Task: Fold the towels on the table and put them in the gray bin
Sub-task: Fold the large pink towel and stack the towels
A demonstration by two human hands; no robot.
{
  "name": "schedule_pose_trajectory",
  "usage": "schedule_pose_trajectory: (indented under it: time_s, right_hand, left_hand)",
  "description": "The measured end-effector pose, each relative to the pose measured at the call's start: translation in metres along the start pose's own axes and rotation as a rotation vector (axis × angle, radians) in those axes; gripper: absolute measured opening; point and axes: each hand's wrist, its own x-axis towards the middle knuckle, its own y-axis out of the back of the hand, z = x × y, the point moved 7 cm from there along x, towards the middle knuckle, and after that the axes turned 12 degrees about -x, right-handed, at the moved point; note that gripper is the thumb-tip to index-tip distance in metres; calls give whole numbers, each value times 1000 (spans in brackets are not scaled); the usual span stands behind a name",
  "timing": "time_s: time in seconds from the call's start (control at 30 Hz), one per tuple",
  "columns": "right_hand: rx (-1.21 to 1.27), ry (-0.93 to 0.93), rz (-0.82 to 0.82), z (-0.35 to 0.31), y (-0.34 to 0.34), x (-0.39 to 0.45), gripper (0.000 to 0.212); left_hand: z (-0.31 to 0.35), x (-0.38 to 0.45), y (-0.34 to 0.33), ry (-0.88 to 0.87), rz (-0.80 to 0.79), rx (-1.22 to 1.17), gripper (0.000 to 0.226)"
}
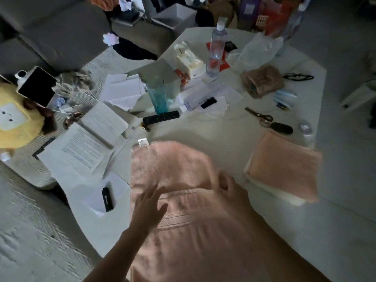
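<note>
A large pink towel (173,165) lies spread on the white table (223,127), its near part hanging over the front edge. My left hand (148,206) hovers flat with spread fingers over the towel's left side. My right hand (230,184) grips a fold of the towel at its right edge. A second pink towel (284,167) lies folded in a square on top of a white folded one at the right of the table. No gray bin is identifiable in view.
Papers (85,147), a black remote (160,117), a blue glass (157,94), a water bottle (216,49), scissors (258,116) and a small black device (107,197) clutter the table. A yellow plush (14,119) and grey sofa (50,29) are to the left.
</note>
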Motion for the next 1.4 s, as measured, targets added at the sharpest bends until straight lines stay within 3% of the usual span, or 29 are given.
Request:
schedule_pose_trajectory:
  time_s: [0.1, 0.2, 0.27, 0.33, 0.43, 0.53, 0.63, 0.7, 0.77, 0.83, 0.9, 0.97, 1.03, 1.1, 1.17, 1.23, 1.33, 1.4]
  right_hand:
    - [151, -49, 53, -10, -5, 21, 34]
    - [173, -189, 56, -16, -2, 58, 39]
    - [224, -218, 55, -24, 1, 81, 32]
    - [436, -237, 96, -32, 10, 94, 29]
    - [696, -195, 120, -39, 17, 106, 3]
    - [445, -176, 36, -38, 17, 104, 11]
    - [-64, -157, -304, -27, 1, 91, 43]
    - [-137, -237, -409, -17, -6, 82, 52]
    - [-61, -166, -315, -26, -2, 87, 32]
    - [111, 7, -55, -47, 20, 92, 11]
    - [241, 171, 227, -62, 50, 87, 26]
    - [288, 282, 389, -63, 66, 79, 37]
    - [247, 248, 368, -52, 58, 82, 46]
    - [49, 74, 204, -36, 34, 95, 54]
    - [-149, -3, 156, -28, 22, 99, 56]
    - [-280, 82, 222, -34, 24, 92, 41]
    - [-342, 154, 169, -23, 13, 64, 32]
    - [-524, 200, 151, -10, 2, 43, 28]
  left_hand:
    - [6, 21, -7, -37, -11, -46, 56]
    - [12, 30, -11, -118, 34, -39, 50]
    - [10, 28, -10, -158, 84, -59, 45]
    - [9, 24, -10, -184, 103, -101, 63]
    - [10, 23, -11, -217, 134, -136, 74]
    - [9, 24, -11, -220, 120, -135, 72]
    - [7, 25, -11, -218, 97, -121, 73]
    - [7, 25, -10, -207, 88, -124, 75]
    - [8, 26, -9, -203, 92, -121, 75]
    - [7, 26, -10, -202, 91, -112, 74]
    - [6, 26, -10, -196, 95, -122, 72]
    - [5, 26, -11, -197, 99, -125, 71]
    - [4, 25, -12, -202, 98, -129, 69]
    - [2, 24, -14, -200, 80, -133, 68]
    - [2, 24, -14, -205, 70, -124, 65]
    - [2, 23, -12, -225, 72, -124, 57]
    - [-7, 22, -5, -202, 86, -164, 38]
    - [-12, 20, 1, -170, 91, -148, 28]
